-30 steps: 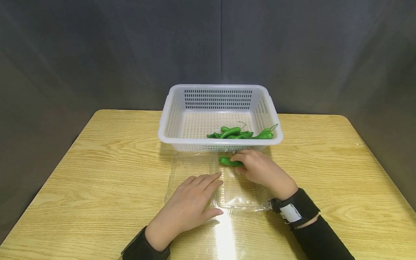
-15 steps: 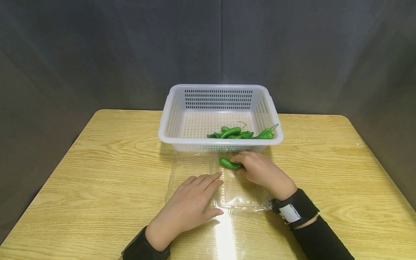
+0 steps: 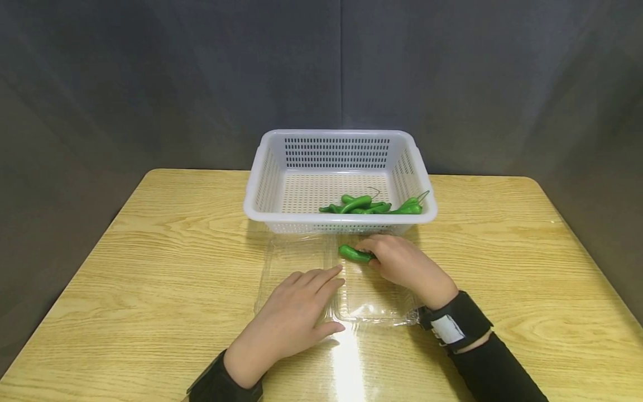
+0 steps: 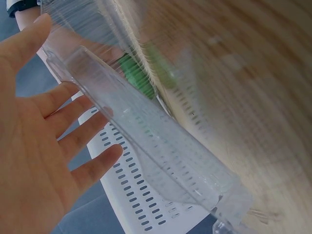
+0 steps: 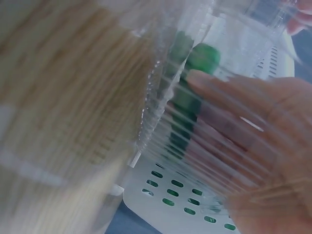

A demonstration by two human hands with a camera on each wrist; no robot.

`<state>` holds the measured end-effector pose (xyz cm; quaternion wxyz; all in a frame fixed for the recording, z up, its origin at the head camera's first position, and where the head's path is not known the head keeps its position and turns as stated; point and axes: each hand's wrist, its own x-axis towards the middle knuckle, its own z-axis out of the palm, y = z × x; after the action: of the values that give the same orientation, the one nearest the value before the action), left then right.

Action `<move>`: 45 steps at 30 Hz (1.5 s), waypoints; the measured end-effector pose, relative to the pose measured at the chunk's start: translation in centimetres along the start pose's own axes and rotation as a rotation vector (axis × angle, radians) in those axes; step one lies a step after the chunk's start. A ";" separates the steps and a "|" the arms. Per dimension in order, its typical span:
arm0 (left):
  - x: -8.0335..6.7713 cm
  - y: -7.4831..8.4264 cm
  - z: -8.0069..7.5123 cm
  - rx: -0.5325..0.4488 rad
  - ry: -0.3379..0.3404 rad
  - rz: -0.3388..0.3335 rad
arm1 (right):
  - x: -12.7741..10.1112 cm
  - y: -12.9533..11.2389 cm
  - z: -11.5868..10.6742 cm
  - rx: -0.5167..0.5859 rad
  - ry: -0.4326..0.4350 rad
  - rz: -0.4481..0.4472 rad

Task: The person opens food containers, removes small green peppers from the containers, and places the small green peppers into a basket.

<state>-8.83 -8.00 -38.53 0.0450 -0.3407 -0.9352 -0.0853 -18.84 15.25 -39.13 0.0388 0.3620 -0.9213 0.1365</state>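
Observation:
A clear plastic clamshell box (image 3: 374, 304) lies opened flat on the table. In its right half, near the far edge, is a green chili pepper (image 3: 354, 253), its blunt end pointing left. My right hand (image 3: 406, 267) holds that pepper from above with curled fingers, which hide its other end. The right wrist view shows the pepper (image 5: 187, 100) under the fingers, seen through the ribbed plastic wall. Over the box's left half and fold, my left hand (image 3: 293, 312) lies with fingers extended. In the left wrist view its fingertips are beside the clear rim, holding nothing.
Behind the box stands a white slotted basket (image 3: 341, 218), its front close to the box's far edge. Several green chili peppers (image 3: 359, 205) lie in its front right part. A dark curtain (image 3: 341, 67) hangs behind the wooden table (image 3: 176, 240).
The chili pepper in my right hand has tilted slightly, its visible end staying at the left. The left hand and the basket look unmoved.

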 end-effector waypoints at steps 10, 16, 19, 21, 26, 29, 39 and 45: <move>0.0 0.0 0.0 0.009 0.008 0.003 | 0.0 -0.1 -0.3 -0.014 -0.010 0.016; 0.0 0.0 0.0 0.004 0.005 -0.001 | 0.0 -0.3 -0.7 -0.009 -0.020 0.028; 0.0 0.0 -0.1 0.000 0.003 -0.002 | 0.0 -0.3 -1.0 -0.007 -0.011 0.025; 0.0 0.0 0.0 -0.004 0.002 -0.003 | 0.0 -0.2 -1.1 -0.003 -0.001 0.021; 0.0 0.0 -0.1 -0.009 -0.009 -0.009 | -0.1 -0.2 -1.3 0.004 0.016 0.015; 0.1 0.0 -0.1 -0.011 -0.012 -0.011 | -0.2 -0.2 -1.5 0.010 0.028 0.015; 0.0 0.1 -0.1 -0.017 -0.016 -0.010 | -0.5 -0.4 -2.4 0.004 0.053 0.001; 0.0 0.1 -0.1 -0.014 -0.013 -0.014 | -0.5 -0.3 -2.8 0.010 0.041 0.014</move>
<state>-8.76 -7.97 -38.39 0.0359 -0.3351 -0.9372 -0.0902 -18.35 16.20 -36.44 0.0548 0.3527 -0.9222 0.1490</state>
